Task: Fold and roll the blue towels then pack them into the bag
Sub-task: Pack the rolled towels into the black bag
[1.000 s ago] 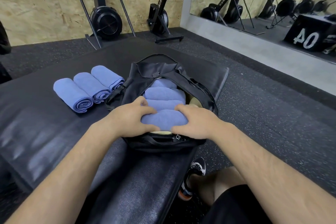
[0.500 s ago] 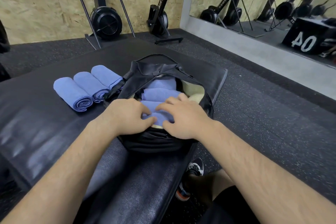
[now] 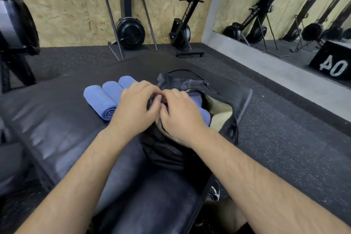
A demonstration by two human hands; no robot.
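- Evidently, the left hand pinches a fold of the black bag at its mouth. The right hand curls at the same fold (whether it grips, I cannot tell), probably to widen the opening.
- Inside, blue towels lie packed against a tan lining.
- Three rolled towels sit just beside the bag on the black bench, their spiral ends showing.

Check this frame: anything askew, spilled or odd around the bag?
Nothing stands out. Three rolled blue towels lie side by side left of the open bag, and more rolls sit inside it. The left hand grips the bag's dark edge. The right hand meets it there, fingers curled; what it holds is hidden.
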